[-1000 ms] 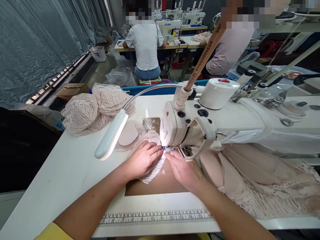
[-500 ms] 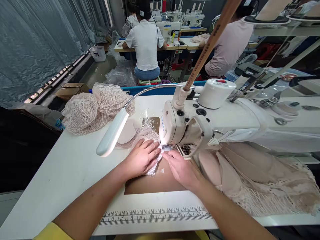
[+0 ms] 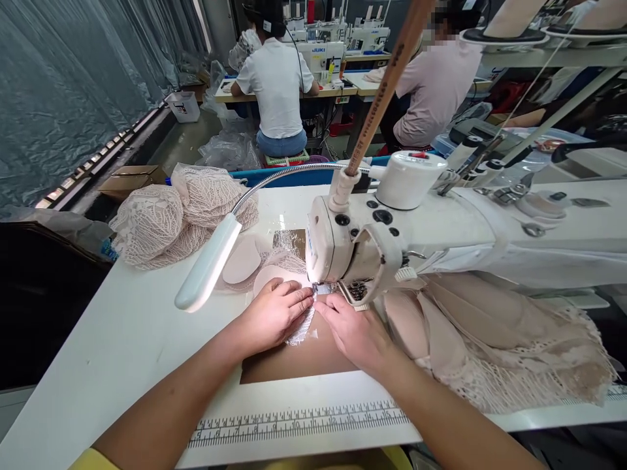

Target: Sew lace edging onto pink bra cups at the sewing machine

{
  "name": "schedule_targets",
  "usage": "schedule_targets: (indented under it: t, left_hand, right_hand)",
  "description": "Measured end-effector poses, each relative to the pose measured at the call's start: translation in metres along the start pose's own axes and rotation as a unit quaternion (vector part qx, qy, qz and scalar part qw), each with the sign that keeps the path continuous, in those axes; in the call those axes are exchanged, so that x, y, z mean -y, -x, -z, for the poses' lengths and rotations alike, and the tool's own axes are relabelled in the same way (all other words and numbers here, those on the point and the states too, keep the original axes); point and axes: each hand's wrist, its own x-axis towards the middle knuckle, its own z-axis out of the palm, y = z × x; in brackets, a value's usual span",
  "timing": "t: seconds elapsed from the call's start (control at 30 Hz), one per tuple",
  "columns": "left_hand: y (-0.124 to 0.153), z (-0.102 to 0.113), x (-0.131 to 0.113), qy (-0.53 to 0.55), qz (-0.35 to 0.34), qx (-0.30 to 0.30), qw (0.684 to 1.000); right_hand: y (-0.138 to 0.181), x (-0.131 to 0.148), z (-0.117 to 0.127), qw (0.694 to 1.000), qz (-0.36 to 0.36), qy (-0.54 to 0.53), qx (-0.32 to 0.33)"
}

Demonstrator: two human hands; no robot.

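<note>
At the presser foot of a white sewing machine [image 3: 326,251] lies a piece of pale lace fabric [image 3: 300,331]. My left hand [image 3: 279,313] rests over it, fingers laid on the cloth with the tips close to the needle area. Just right of the foot, my right hand [image 3: 355,329] has its thumb and forefinger together at the fabric's edge; part of the grip is hidden. Behind my left hand a pale bra cup [image 3: 267,277] shows under the machine lamp [image 3: 208,264], and another smooth cup [image 3: 241,260] lies farther left.
Several lace-covered pieces [image 3: 151,222] are piled at the back left. Beige fabric with lace edging [image 3: 514,346] heaps to the right, below the machine arm. A printed ruler [image 3: 294,424] runs along the table's front. Two people sit at sewing tables ahead.
My left hand's fingers have drawn closer together and the lace has shifted slightly beneath them. My right hand stays beside the presser foot. The whole view has moved a little.
</note>
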Motion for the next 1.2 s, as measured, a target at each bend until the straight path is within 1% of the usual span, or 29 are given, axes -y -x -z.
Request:
schedule_targets:
  t: [0.13,0.27,0.4,0.57,0.7,0.87,0.97,1.2]
  left_hand:
    - [-0.002,0.0,-0.005,0.0,0.024,0.003,1.0]
    - [0.0,0.003,-0.003,0.01,0.014,0.018,1.0]
    - [0.002,0.003,0.0,0.023,0.011,0.018,1.0]
    - [0.003,0.0,-0.001,0.024,0.018,0.015,0.999]
    - [0.003,0.0,-0.002,0.022,0.021,0.019,0.999]
    - [0.004,0.001,-0.002,0.026,0.002,0.011,1.0]
    - [0.004,0.001,-0.002,0.033,-0.004,0.006,0.999]
    - [-0.001,0.002,-0.005,0.03,0.019,0.016,0.999]
  right_hand:
    - [-0.001,0.001,-0.002,0.999,-0.027,0.018,0.01]
    - [0.001,-0.001,-0.003,1.0,-0.021,-0.003,-0.016]
    - [0.007,-0.005,-0.002,0.997,0.02,-0.069,-0.033]
    - [0.015,-0.006,-0.001,0.989,0.09,-0.113,-0.024]
    - [0.014,-0.003,0.003,0.988,0.119,-0.102,-0.009]
    - [0.014,-0.002,0.004,0.988,0.137,-0.07,0.004]
    - [0.015,-0.002,0.003,0.989,0.138,-0.059,0.0]
    - [0.015,-0.003,0.004,0.991,0.119,-0.062,-0.001]
